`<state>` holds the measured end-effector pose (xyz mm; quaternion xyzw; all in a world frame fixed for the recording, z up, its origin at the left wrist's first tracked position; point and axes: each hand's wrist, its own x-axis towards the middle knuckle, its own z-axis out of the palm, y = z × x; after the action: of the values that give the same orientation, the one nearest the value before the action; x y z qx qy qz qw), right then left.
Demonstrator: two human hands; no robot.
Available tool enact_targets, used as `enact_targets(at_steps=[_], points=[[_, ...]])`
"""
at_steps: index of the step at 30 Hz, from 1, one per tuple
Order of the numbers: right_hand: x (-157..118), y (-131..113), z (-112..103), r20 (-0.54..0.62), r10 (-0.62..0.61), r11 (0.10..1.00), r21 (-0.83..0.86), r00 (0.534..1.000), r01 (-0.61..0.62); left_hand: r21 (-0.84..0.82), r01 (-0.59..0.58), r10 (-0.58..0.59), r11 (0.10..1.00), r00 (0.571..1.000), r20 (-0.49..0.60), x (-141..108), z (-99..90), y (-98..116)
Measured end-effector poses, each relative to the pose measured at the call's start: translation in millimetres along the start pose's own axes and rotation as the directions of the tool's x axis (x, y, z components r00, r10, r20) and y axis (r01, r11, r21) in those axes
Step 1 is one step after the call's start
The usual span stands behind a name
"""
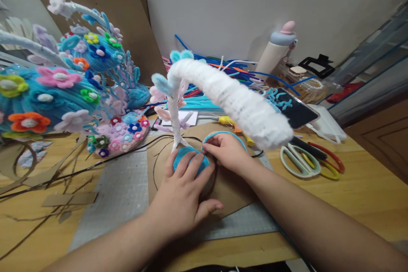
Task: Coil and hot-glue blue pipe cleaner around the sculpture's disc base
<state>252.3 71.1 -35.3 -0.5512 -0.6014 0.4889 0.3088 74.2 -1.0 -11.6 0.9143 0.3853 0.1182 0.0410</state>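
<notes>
A white, fuzzy curved stem [228, 97] rises from a round base and arches toward the camera, with blue and pink petals on its thin part. On the base lies a blue fuzzy covering [181, 157]. My left hand [186, 191] rests over this covering, fingers spread and pressing on it, thumb apart. Just to the right, my right hand [223, 148] pinches a light blue pipe cleaner [234, 135] at the edge of the blue covering. Brown cardboard [236, 189] with a drawn outline lies under the base.
Finished flower-covered pieces [47, 97] stand at the left. Pipe cleaners [204, 104] are piled at the back. Scissors [299, 161], a phone [296, 108] and a bottle [272, 53] are on the right. A black cable [124, 151] crosses the grey mat [108, 204].
</notes>
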Motion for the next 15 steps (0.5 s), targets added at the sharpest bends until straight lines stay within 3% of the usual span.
enact_targets(at_steps=[5,9,12,15], points=[[0,-1,1,-0.010,0.005,1.000,-0.010,1.000,-0.006,0.046,-0.126,0.129,0.991,0.989,-0.075,-2,1.1,7],[0,-1,1,-0.020,-0.008,1.000,-0.023,1.000,0.008,0.168,-0.135,0.160,0.976,0.977,-0.142,-7,7.5,21],[0,0,1,-0.030,-0.023,0.999,-0.030,0.999,0.023,0.296,-0.169,0.205,0.940,0.974,-0.095,-13,10.2,38],[-1,0,1,-0.033,-0.020,0.999,-0.030,0.999,0.020,0.297,-0.264,0.263,0.918,0.964,0.044,-15,9.0,55]])
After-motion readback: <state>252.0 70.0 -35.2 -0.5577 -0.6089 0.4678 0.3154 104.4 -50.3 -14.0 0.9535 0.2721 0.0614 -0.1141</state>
